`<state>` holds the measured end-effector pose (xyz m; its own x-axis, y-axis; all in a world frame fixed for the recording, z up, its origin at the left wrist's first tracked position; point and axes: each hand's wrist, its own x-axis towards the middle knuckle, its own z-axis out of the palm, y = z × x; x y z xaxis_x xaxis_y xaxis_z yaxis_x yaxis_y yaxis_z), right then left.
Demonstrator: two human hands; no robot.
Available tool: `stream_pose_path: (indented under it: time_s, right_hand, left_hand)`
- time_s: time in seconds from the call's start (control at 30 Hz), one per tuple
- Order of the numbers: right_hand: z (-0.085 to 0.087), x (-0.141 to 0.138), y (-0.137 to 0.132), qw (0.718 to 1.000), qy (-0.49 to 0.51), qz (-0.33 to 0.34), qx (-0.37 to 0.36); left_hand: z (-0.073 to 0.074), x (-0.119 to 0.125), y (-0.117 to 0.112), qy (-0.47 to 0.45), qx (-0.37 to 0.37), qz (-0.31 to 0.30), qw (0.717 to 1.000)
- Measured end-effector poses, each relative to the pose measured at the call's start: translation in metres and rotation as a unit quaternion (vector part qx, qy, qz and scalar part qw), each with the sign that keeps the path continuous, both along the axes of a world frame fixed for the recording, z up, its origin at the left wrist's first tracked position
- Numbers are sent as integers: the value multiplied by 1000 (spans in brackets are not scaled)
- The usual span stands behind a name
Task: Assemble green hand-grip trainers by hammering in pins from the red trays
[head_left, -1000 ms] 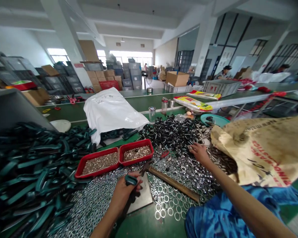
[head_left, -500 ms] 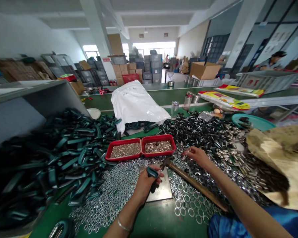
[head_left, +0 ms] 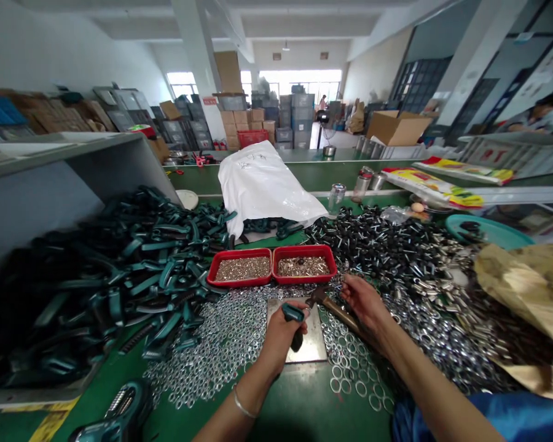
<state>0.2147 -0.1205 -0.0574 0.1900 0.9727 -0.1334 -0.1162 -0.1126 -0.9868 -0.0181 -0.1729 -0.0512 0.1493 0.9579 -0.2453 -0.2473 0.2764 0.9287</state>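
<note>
Over the metal plate (head_left: 311, 346), my left hand (head_left: 280, 336) is closed around a teal-and-black plastic handle (head_left: 293, 312). Bent fingers bring my right hand (head_left: 363, 301) together in a pinch beside the hammer (head_left: 341, 314); whatever is between the fingertips is too small to make out. The hammer's head rests at the plate's upper right edge, and its wooden shaft runs partly beneath my right forearm. Small metal rings (head_left: 212, 344) spread left of the plate, and larger rings (head_left: 360, 388) lie to its right.
Two red trays (head_left: 240, 283) of small metal pins stand behind the plate. A heap of teal handles (head_left: 166, 270) fills the left side. Black-headed metal parts (head_left: 373, 236) pile up at the right. A white sack (head_left: 267, 190) and a glass jar (head_left: 337, 197) sit farther back.
My right hand has turned and its fingers have curled in more, close to the hammer. The left hand still holds the handle over the plate. The whole view has shifted slightly.
</note>
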Motion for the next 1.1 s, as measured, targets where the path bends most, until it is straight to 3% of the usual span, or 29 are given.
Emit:
stream_pose_path:
  time_s: [0.2,0.4,0.57,0.83,1.1]
  right_hand:
    - [13,21,4,997,-46,8,-59]
    - [30,28,15,987,16,110,-117]
    - [36,4,-3,979,75,148,-118]
    - [40,-56,-43,964,96,242,-62]
    - [39,-73,-46,958,159,226,-72]
  left_hand:
    - [2,-5,-8,-5,-19,-16,1000]
    - [-3,-9,-15,-20,-16,-20,999]
    - [-6,-11,-16,-29,-31,-13,999]
    - [4,-6,4,-48,-1,36,998]
    - [-3,-5,-1,-42,-23,40,998]
